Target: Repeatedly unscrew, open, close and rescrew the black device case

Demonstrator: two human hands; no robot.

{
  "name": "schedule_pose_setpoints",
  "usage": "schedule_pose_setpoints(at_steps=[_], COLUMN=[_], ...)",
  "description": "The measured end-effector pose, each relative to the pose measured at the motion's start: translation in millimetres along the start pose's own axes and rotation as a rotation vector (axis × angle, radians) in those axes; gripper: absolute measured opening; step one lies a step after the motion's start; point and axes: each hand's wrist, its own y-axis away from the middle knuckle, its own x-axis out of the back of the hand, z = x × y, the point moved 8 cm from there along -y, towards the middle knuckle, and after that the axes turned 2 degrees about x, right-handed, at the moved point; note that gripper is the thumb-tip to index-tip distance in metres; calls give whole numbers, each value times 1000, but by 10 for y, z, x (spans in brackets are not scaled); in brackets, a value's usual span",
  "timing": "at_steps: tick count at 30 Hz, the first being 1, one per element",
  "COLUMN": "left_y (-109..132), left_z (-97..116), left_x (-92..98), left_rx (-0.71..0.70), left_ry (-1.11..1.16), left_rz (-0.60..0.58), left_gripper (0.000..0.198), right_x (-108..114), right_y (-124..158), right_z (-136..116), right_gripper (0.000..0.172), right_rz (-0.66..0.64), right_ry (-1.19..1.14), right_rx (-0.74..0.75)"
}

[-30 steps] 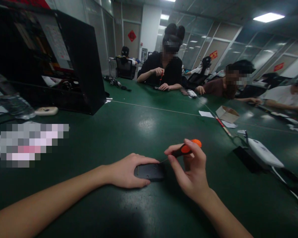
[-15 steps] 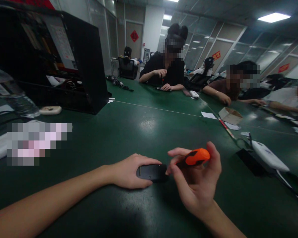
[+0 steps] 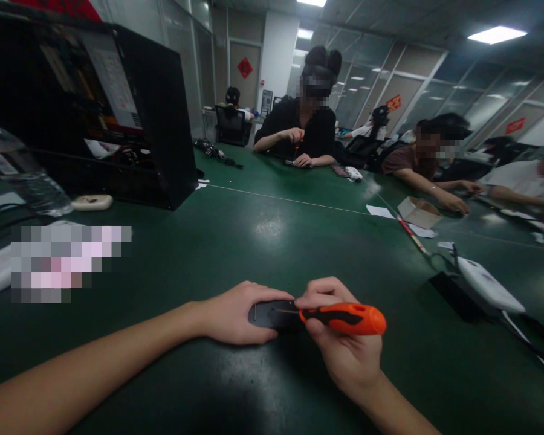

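A black oblong plastic device [image 3: 266, 316] with a rounded left end lies on the green table. My left hand [image 3: 231, 314] is closed around its left end, thumb along the near edge and fingers along the far edge. In my right hand [image 3: 351, 356] is a screwdriver [image 3: 356, 319] with an orange and black handle, gripped between thumb and fingers. Its thin shaft points left over the device's upper face, and the tip is near a small hole there. Whether the tip touches is too small to tell. The right end of the device is partly hidden by my right hand.
An open black computer case [image 3: 163, 121] stands at the left, beside a clear bottle [image 3: 36, 175]. A white device with a cable [image 3: 489, 284] lies at the right, near a small cardboard box [image 3: 419, 212]. Across the table [image 3: 208, 241] a person [image 3: 294, 121] works with a screwdriver.
My right hand has turned the screwdriver and closed around its handle, bringing the shaft over the device. My left hand stays put. A co-worker at the right has shifted an arm to the right.
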Motion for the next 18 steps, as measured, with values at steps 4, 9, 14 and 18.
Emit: schedule_pose_setpoints(at_steps=[4,9,14,18], left_y=[6,3,-1,0], left_z=[12,18,31,49], left_x=[9,16,20,24], left_rx=[-9,4,-4,-24], left_ry=[7,-10,13,17], left_rz=[1,-3,2,7], left_gripper=[59,54,60,54], right_x=[-5,29,4,-18], right_y=[-32,-33,-30,-34], right_z=[-5,11,-12,-13], right_gripper=[25,26,27,27], right_rz=[-29,-9,-32,-41], right_ry=[81,137,99,116], right_rx=[32,22,23,-3])
